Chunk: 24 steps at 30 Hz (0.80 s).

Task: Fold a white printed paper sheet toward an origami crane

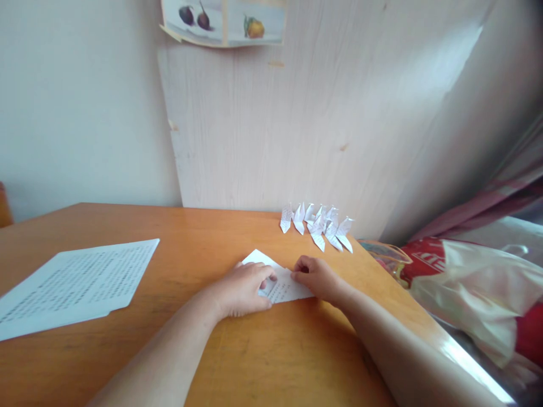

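Note:
A folded sheet of white paper (282,289) with rows of printed characters lies on the wooden table between my hands. Its top corner points away from me. My left hand (248,285) rests across the paper's left part, thumb and fingers apart, covering some of the print. With thumb and fingertips together, my right hand (318,277) pinches the paper near its upper right edge. Part of the right corner is hidden under that hand. Behind them, several folded paper pieces with pointed ends (317,230) stand grouped near the table's back right edge.
A stack of printed sheets (85,277) lies on the table (203,232) at the left. Against the back stands a pale wooden board (254,130) with fruit pictures (224,22) at its top. Red and cream bags (470,288) sit beyond the table's right edge.

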Tool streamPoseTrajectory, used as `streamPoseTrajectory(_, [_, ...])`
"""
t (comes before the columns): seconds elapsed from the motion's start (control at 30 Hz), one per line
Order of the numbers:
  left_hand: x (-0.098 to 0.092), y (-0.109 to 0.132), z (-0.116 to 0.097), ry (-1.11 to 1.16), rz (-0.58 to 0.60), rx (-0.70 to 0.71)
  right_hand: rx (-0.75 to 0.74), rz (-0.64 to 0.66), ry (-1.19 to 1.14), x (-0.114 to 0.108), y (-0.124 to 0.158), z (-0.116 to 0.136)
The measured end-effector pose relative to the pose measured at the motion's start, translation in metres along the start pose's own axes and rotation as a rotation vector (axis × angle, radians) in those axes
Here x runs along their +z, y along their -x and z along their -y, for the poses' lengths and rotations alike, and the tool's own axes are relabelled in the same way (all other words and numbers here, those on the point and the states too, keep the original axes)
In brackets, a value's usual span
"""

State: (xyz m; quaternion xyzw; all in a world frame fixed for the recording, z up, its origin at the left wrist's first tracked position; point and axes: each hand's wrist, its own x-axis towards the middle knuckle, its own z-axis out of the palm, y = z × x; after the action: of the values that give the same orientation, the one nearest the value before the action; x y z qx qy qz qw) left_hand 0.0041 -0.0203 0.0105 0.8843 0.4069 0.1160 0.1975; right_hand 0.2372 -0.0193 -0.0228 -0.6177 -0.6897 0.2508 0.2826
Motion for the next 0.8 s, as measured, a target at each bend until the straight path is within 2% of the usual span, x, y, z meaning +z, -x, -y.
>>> streamPoseTrajectory(0.1, [-0.001,0.001,-0.005,-0.058,-0.081,0.062,0.03,0.007,-0.072,-0.005,0.001,-0.001])
streamPoseTrajectory(0.2, [-0.002,0.001,-0.006,-0.098,-0.114,0.084,0.022,-0.026,-0.035,-0.009,0.002,-0.001])
streamPoseTrajectory(0.53, [0.001,0.003,-0.004,-0.027,-0.032,-0.001,-0.008,0.047,0.243,0.0,0.014,0.008])
streamPoseTrajectory(0.8, [0.002,0.003,-0.004,0.001,-0.028,-0.011,0.017,0.062,0.026,0.0,0.011,0.009])
